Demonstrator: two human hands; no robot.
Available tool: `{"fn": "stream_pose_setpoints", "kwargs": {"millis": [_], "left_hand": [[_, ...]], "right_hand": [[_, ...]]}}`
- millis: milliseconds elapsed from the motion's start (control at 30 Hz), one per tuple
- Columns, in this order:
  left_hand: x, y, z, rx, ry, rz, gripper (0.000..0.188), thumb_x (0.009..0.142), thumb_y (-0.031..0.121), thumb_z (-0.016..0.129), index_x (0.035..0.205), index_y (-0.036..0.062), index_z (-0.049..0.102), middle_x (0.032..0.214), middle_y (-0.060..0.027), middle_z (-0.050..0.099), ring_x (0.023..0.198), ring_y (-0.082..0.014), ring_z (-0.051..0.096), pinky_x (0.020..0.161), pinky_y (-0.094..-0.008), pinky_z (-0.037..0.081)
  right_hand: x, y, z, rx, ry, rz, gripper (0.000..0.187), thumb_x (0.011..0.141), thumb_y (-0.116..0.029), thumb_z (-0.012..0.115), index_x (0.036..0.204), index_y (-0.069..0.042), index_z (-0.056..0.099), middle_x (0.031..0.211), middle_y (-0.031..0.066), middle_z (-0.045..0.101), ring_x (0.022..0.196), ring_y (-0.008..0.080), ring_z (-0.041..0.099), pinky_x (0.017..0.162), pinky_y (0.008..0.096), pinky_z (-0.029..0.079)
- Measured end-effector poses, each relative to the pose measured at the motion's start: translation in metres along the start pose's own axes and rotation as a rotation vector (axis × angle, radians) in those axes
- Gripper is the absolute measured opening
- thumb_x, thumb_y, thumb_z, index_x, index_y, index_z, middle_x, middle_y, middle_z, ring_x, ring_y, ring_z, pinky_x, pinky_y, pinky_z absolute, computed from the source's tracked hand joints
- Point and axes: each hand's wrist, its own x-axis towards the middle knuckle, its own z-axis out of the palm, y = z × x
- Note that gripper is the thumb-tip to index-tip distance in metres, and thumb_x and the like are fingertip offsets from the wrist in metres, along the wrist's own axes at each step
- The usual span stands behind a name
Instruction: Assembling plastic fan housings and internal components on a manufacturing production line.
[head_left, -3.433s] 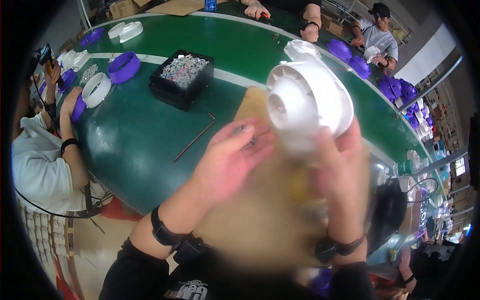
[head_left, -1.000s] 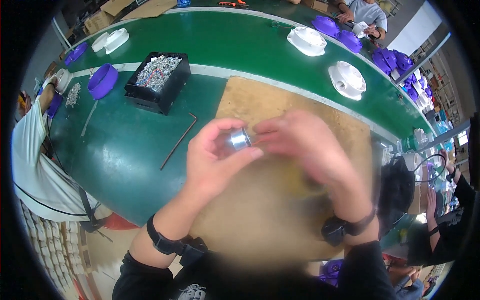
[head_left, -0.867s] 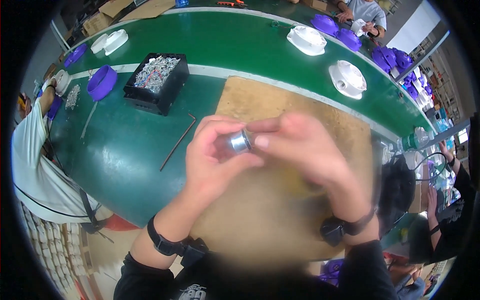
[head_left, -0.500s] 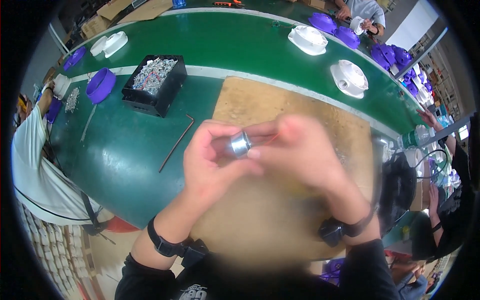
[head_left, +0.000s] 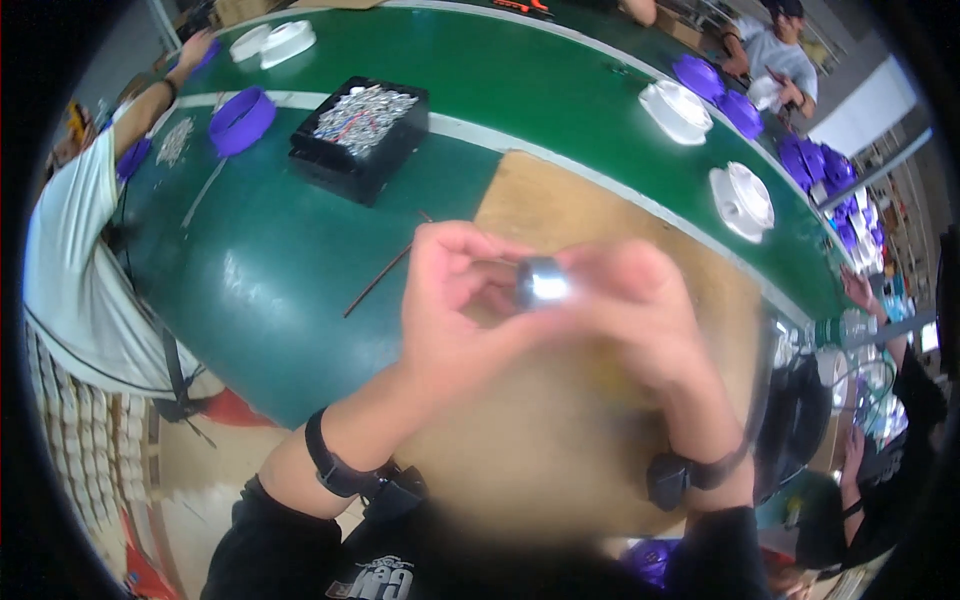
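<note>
Between my two hands, above the brown board, is a small silver cylindrical motor with a bright glare on its side. My left hand grips it from the left, fingers curled behind and thumb along the near side. From the right, my right hand has its fingers closed at the motor's other end; this hand is blurred, and its fingertips are partly hidden. A dark L-shaped hex key lies on the green table, its upper part close behind my left hand.
A black bin full of small metal parts stands at the back left, beside a purple ring-shaped housing. White housings rest on the green belt. A co-worker's arm reaches in at left; other people work at right.
The whole view has shifted, with the bench items appearing further right. Both hands still hold the motor, now turned so its shiny side faces me. The red wire at my right fingers no longer shows.
</note>
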Motion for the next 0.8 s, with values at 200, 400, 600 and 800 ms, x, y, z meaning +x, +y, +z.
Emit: {"fn": "stream_pose_setpoints", "kwargs": {"millis": [200, 400, 600, 800], "left_hand": [[0.002, 0.008, -0.007, 0.329, -0.035, 0.218, 0.051, 0.066, 0.006, 0.089, 0.101, 0.0064, 0.052, 0.109, -0.0126, 0.058, 0.085, -0.0114, 0.060, 0.068, -0.0217, 0.048], [0.004, 0.020, -0.009, 0.417, -0.023, 0.305, 0.038, 0.067, 0.010, 0.089, 0.093, 0.0042, 0.062, 0.104, -0.0139, 0.062, 0.083, -0.0123, 0.061, 0.064, -0.0231, 0.050], [0.003, 0.020, -0.008, 0.445, -0.043, 0.336, 0.038, 0.068, 0.008, 0.088, 0.094, 0.0033, 0.061, 0.107, -0.0146, 0.062, 0.084, -0.0123, 0.062, 0.065, -0.0230, 0.051], [-0.001, 0.016, -0.008, 0.253, -0.071, 0.184, 0.056, 0.069, 0.001, 0.087, 0.109, 0.0032, 0.047, 0.114, -0.0159, 0.058, 0.092, -0.0143, 0.063, 0.071, -0.0236, 0.053]], "right_hand": [[-0.001, 0.011, 0.005, 0.311, 0.043, 0.056, 0.037, 0.082, 0.006, 0.069, 0.073, -0.013, 0.039, 0.115, 0.0177, 0.062, 0.100, 0.0245, 0.065, 0.079, 0.0334, 0.056], [0.002, 0.013, 0.002, 0.255, 0.000, 0.037, 0.033, 0.083, -0.002, 0.071, 0.071, -0.013, 0.043, 0.112, 0.0176, 0.064, 0.099, 0.0234, 0.065, 0.080, 0.0331, 0.055], [0.001, 0.013, 0.004, 0.259, 0.013, 0.006, 0.031, 0.082, -0.002, 0.072, 0.072, -0.013, 0.045, 0.113, 0.0185, 0.064, 0.104, 0.0244, 0.063, 0.085, 0.0357, 0.053], [0.001, 0.013, 0.007, 0.280, 0.017, -0.014, 0.031, 0.081, -0.001, 0.072, 0.072, -0.013, 0.044, 0.113, 0.0185, 0.063, 0.105, 0.0255, 0.063, 0.087, 0.0388, 0.052]]}}
